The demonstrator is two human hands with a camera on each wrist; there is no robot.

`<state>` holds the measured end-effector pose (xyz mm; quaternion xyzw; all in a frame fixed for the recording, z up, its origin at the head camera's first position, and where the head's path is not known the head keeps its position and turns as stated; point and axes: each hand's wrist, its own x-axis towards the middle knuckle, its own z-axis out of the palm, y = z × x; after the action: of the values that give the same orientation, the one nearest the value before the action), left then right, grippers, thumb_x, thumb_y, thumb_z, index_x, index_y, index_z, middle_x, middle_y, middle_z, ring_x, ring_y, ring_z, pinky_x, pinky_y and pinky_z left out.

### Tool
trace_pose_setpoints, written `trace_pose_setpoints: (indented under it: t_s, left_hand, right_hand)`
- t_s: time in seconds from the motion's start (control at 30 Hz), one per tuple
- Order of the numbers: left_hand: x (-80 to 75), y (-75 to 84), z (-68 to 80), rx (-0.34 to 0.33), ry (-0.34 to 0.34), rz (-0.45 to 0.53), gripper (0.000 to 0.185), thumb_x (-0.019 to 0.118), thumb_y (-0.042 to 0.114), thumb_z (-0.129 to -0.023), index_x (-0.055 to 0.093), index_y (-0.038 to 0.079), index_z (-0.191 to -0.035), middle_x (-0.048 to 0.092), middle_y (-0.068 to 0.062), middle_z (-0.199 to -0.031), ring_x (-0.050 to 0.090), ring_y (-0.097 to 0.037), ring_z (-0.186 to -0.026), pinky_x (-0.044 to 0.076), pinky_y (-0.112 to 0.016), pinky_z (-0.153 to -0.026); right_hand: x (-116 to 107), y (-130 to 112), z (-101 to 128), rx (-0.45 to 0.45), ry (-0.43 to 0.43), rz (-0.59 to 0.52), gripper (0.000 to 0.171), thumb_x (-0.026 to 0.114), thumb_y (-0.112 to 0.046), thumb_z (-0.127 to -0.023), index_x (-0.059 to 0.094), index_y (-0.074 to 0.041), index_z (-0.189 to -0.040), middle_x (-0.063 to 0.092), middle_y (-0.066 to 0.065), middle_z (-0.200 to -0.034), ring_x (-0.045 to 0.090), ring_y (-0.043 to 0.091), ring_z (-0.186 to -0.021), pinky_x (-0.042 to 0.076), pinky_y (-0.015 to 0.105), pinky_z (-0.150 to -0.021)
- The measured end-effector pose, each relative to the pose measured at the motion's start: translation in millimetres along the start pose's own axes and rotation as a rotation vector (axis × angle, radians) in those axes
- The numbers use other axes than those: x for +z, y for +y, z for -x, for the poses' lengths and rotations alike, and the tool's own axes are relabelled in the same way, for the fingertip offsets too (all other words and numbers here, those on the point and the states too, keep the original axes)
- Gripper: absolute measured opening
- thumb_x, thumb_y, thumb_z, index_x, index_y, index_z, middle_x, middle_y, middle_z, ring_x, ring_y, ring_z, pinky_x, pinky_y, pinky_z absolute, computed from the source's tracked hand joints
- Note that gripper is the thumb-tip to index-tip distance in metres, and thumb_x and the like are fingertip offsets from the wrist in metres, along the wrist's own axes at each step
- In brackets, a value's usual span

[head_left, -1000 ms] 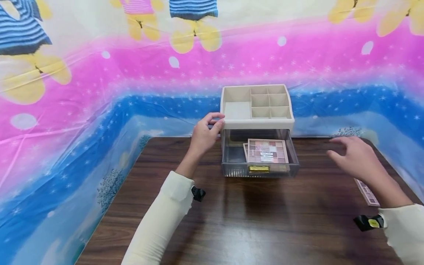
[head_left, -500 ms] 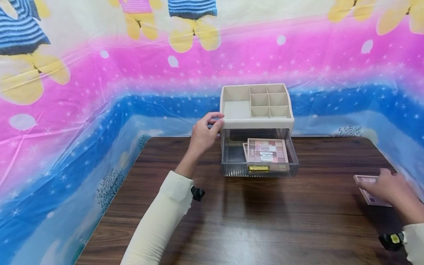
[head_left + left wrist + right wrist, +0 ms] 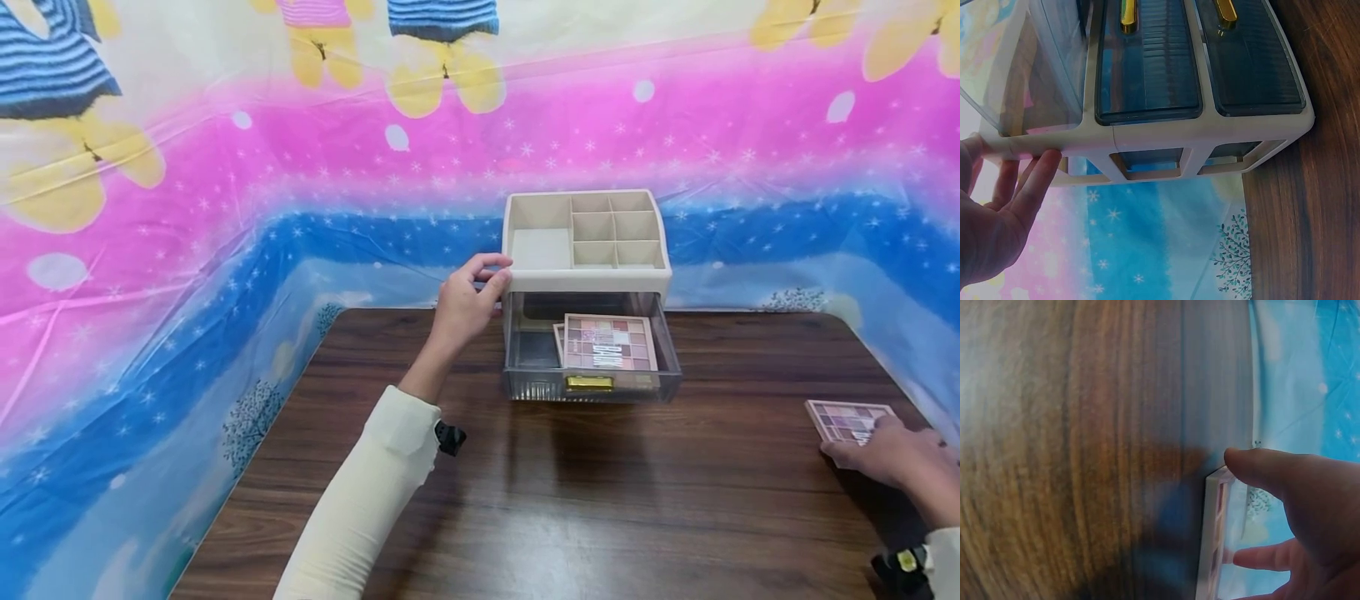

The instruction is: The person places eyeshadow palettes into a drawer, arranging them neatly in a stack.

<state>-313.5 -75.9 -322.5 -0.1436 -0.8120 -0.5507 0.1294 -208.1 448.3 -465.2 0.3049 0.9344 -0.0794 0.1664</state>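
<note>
A cream drawer organizer stands at the back of the table, its clear top drawer pulled out. Inside that drawer, an eyeshadow palette lies on top of another, mostly hidden one. My left hand holds the organizer's upper left edge; in the left wrist view its fingers lie against the cream side frame. At the table's right, my right hand grips a loose eyeshadow palette. The right wrist view shows the thumb at the corner of this palette, fingers across from it.
Two lower drawers with gold handles are shut. The organizer's top tray has several compartments. A patterned cloth hangs behind and beside the dark wooden table.
My right hand has moved right and down from above the table onto the loose palette and taken hold of it. The left hand stays at the organizer's edge.
</note>
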Motion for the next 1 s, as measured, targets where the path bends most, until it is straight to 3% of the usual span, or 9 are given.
trace_pose_setpoints:
  t_s: [0.13, 0.27, 0.4, 0.53, 0.6, 0.73, 0.87, 1.0]
  left_hand:
    - [1.0, 0.6, -0.2, 0.000, -0.002, 0.003, 0.023, 0.065, 0.027, -0.101, 0.070, 0.016, -0.122, 0.072, -0.014, -0.113, 0.074, -0.027, -0.093, 0.065, -0.035, -0.069]
    - [2.1, 0.4, 0.0, 0.008, 0.001, -0.006, 0.023, 0.064, 0.026, -0.102, 0.070, 0.016, -0.121, 0.072, -0.014, -0.112, 0.074, -0.026, -0.092, 0.065, -0.035, -0.068]
    - [3.5, -0.4, 0.3, 0.014, -0.008, -0.015, 0.024, 0.064, 0.027, -0.102, 0.070, 0.017, -0.122, 0.072, -0.014, -0.114, 0.074, -0.027, -0.093, 0.065, -0.034, -0.069]
    - [3.4, -0.4, 0.3, 0.009, -0.015, -0.013, 0.023, 0.063, 0.028, -0.102, 0.069, 0.018, -0.122, 0.071, -0.014, -0.115, 0.073, -0.027, -0.094, 0.065, -0.034, -0.070]
    - [2.5, -0.2, 0.3, 0.007, -0.010, -0.009, 0.023, 0.064, 0.028, -0.102, 0.069, 0.018, -0.122, 0.071, -0.014, -0.115, 0.073, -0.027, -0.094, 0.065, -0.035, -0.070]
    - [0.6, -0.7, -0.2, 0.013, 0.000, -0.007, 0.023, 0.064, 0.028, -0.102, 0.069, 0.017, -0.122, 0.071, -0.014, -0.115, 0.073, -0.027, -0.093, 0.065, -0.035, -0.069]
    - [0.3, -1.2, -0.8, 0.023, -0.003, -0.005, 0.023, 0.064, 0.027, -0.102, 0.069, 0.016, -0.122, 0.072, -0.015, -0.115, 0.074, -0.027, -0.093, 0.065, -0.034, -0.068]
    - [0.5, -1.5, -0.8, 0.020, -0.003, 0.001, 0.023, 0.064, 0.026, -0.102, 0.069, 0.016, -0.121, 0.071, -0.015, -0.115, 0.074, -0.027, -0.093, 0.065, -0.034, -0.068]
  right_hand:
    - [5.2, 2.6, -1.4, 0.008, 0.014, -0.030, 0.108, 0.068, -0.045, -0.089, 0.008, 0.028, -0.140, 0.028, 0.050, -0.126, 0.033, 0.061, -0.122, 0.032, 0.066, -0.110]
    - [8.6, 4.8, -4.2, 0.010, 0.049, -0.039, 0.107, 0.069, -0.044, -0.087, 0.011, 0.029, -0.139, 0.031, 0.048, -0.124, 0.039, 0.059, -0.118, 0.039, 0.064, -0.106]
    - [8.4, 9.5, -6.0, -0.036, 0.126, -0.045, 0.097, 0.069, -0.044, -0.085, 0.025, 0.031, -0.130, 0.043, 0.044, -0.112, 0.052, 0.052, -0.102, 0.050, 0.055, -0.088]
    - [-4.4, 13.1, -2.4, -0.240, 0.276, -0.089, 0.083, 0.073, -0.045, -0.082, 0.043, 0.027, -0.112, 0.054, 0.035, -0.089, 0.056, 0.042, -0.076, 0.046, 0.043, -0.061]
    - [-16.9, 10.0, 3.0, -0.365, 0.342, -0.105, 0.081, 0.075, -0.046, -0.081, 0.048, 0.024, -0.110, 0.056, 0.036, -0.087, 0.056, 0.041, -0.072, 0.042, 0.041, -0.056]
    - [-45.4, -7.9, 21.6, -0.567, 0.388, -0.154, 0.087, 0.077, -0.050, -0.082, 0.049, 0.021, -0.125, 0.058, 0.039, -0.097, 0.057, 0.039, -0.071, 0.039, 0.036, -0.052]
    - [-69.5, -33.6, 46.1, -0.701, 0.406, -0.207, 0.089, 0.080, -0.049, -0.082, 0.048, 0.016, -0.134, 0.061, 0.033, -0.097, 0.056, 0.031, -0.072, 0.037, 0.029, -0.052]
    - [-89.9, -60.8, 72.5, -0.801, 0.436, -0.249, 0.087, 0.084, -0.045, -0.079, 0.051, 0.011, -0.137, 0.060, 0.033, -0.107, 0.055, 0.033, -0.082, 0.037, 0.028, -0.057]
